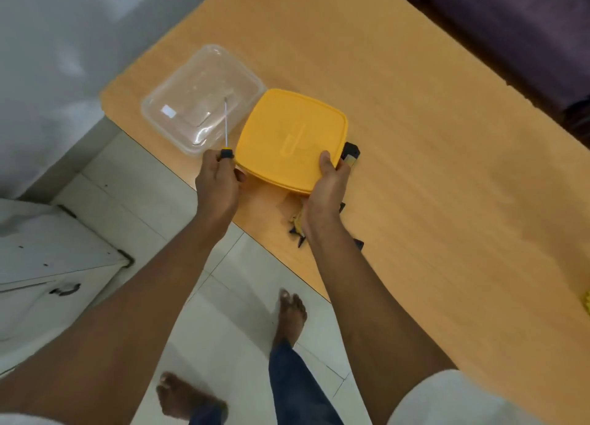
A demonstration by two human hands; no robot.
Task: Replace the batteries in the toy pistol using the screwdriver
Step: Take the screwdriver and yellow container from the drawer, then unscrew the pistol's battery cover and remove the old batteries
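While my left hand is curled tight around the black-and-yellow handle of the slim steel-shafted screwdriver, its shaft points up and away from me, crossing in front of the clear rectangular plastic container that sits near the corner of the orange wooden table. I can see my right hand gripping the near right corner of the square yellow plastic lid, thumb pressed on top and the other fingers tucked underneath, out of my sight. That lid lies just beside the clear container, their edges almost touching. The black-and-yellow toy pistol lies on the table mostly hidden under the lid and my right wrist; one black and yellow end pokes out past the lid's right edge, and more dark and yellow bits show by my wrist near the table's edge. I cannot tell which way it faces. Below, my bare feet stand on the white tiled floor.
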